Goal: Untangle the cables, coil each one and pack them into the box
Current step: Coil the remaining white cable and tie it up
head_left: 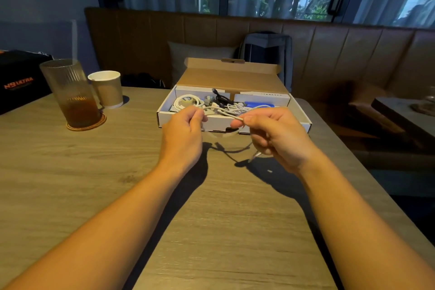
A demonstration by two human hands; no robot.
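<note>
A white cable (pixel 223 113) stretches between my two hands just in front of the box. My left hand (pixel 183 132) pinches one part of it with curled fingers. My right hand (pixel 270 134) pinches a folded loop between thumb and forefinger, and the cable's plug end (pixel 255 155) hangs below that hand. The open cardboard box (pixel 303 122) lies on the table behind my hands, its lid tipped back. Inside it are a coiled white cable (pixel 187 100), a black cable (pixel 219 96) and more white cable (pixel 237 107).
A ribbed glass of brown drink (pixel 70 94) stands on a coaster at the left, with a paper cup (pixel 107 89) beside it. A black box (pixel 18 80) sits at the far left edge. A padded bench (pixel 329 54) with a cushion runs behind the wooden table (pixel 94 183).
</note>
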